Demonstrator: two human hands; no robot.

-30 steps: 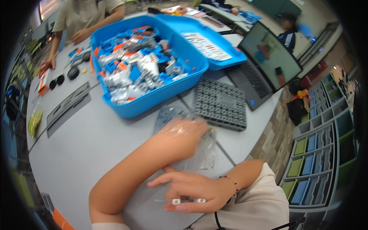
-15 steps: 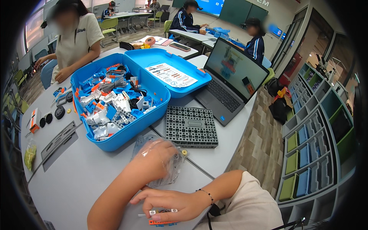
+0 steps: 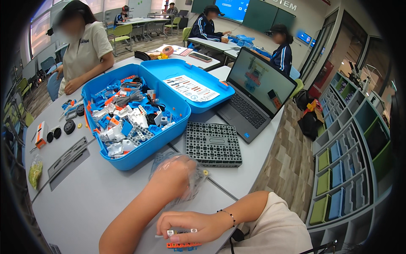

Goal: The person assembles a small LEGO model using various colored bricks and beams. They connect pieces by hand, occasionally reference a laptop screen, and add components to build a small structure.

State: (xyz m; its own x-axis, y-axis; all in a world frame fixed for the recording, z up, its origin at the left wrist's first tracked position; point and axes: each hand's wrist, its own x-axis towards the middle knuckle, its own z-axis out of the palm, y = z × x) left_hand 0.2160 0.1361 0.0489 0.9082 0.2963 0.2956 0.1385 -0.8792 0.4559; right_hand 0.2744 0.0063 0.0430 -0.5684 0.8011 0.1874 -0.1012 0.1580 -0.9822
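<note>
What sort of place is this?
Probably a classroom: dark green wall boards, grey shelving with green and blue plastic trays, and an open blue plastic case of multicoloured building parts.

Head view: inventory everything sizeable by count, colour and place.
Box: one, blue, on table
Lid: one, blue, right of box
Loose parts: many, mixed, in box
Laptop: one, grey, right of lid
Board: one, grey, beside laptop
Clear bag: one, transparent, front centre
Frame: one, grey, left
Wheels: several, black, left
Trays: many, green and blue, right
People: five, varied clothing, around room
Small build: one, orange and white, front centre
Left hand: one, bare, at clear bag
Right hand: one, bare, on small build
</note>
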